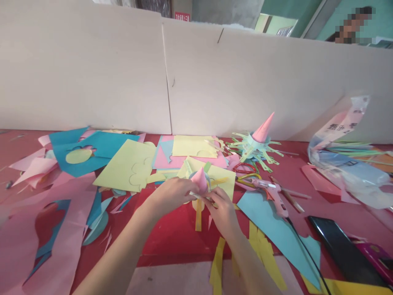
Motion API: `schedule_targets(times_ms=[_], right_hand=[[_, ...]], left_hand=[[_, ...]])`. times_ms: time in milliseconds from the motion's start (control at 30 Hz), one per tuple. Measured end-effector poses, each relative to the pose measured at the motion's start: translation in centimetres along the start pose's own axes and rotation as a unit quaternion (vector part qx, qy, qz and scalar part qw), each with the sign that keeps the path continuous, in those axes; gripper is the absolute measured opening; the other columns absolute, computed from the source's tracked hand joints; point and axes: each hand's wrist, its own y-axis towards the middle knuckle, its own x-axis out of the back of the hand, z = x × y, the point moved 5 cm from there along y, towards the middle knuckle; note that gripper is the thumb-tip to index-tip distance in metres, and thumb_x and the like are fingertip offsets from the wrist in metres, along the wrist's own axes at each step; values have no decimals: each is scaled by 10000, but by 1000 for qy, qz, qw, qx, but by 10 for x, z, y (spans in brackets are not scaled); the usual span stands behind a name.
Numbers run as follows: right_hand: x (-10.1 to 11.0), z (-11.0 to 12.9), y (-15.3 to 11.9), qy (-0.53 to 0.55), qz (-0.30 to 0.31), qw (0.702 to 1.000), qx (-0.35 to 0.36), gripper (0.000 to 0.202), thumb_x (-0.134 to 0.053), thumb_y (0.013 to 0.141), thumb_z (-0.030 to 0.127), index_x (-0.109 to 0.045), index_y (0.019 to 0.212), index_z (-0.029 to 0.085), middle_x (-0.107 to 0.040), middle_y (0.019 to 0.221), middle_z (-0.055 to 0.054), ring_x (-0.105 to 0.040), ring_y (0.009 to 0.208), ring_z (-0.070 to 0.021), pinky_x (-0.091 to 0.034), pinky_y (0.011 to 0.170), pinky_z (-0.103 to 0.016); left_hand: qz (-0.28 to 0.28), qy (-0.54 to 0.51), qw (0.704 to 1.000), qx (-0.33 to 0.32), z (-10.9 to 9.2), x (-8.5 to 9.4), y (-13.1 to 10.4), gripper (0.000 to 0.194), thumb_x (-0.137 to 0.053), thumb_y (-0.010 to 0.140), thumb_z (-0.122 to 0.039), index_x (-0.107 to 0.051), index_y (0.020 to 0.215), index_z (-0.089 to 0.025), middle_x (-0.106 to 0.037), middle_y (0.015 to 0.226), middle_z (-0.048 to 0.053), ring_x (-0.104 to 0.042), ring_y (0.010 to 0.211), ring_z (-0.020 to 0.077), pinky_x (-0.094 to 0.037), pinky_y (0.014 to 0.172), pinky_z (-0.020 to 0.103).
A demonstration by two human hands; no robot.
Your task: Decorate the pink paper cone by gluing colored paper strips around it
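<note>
Between my two hands is a small paper craft [199, 181] with a pink cone on top and yellow and green strips sticking out around its base. My left hand [178, 190] grips its left side with bent fingers. From the right, my right hand [221, 205] pinches the lower right edge of the same craft. One yellow strip [198, 219] hangs down from it toward me. Behind it lies a pale yellow sheet [227, 174]. Farther back on the right stands another paper craft [258, 139], with a pink cone and light green strips spread out all round.
A pink glue gun [276, 196] with a black cord, yellow-handled scissors [250, 179] and a black phone [340, 250] lie on the right. Paper scraps [113, 141] cover the left. Yellow strips [265, 254] lie near my right forearm. A white partition [107, 73] bounds the back.
</note>
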Motion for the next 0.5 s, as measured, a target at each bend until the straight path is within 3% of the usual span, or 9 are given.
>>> schedule_targets(times_ms=[133,300,500], right_hand=[[0,0,0,1,-4,1000,1,110,-530,877,222,-623,821,203,-495,736,-20,-508,708,-151,-440,650,-274],[0,-1,0,5,-3,1000,-1,132,-522,882,244,-634,820,209,-502,737,-23,-512,695,-151,-444,636,-273],[6,-4,1,2,-28,999,-26,204,-489,901,310,-639,1006,221,-522,739,-25,-529,686,-156,-466,670,-298]], left_hand=[[-7,77,996,-50,-7,-12,6,188,-488,880,-205,-647,783,-185,-669,809,-2,-595,729,136,-362,629,252],[-24,120,991,-62,-4,-16,8,241,-454,902,-196,-615,726,-158,-631,740,7,-560,659,130,-324,567,264],[-32,129,988,-78,3,-15,8,261,-455,907,-201,-637,726,-161,-621,749,19,-539,682,130,-330,584,256]])
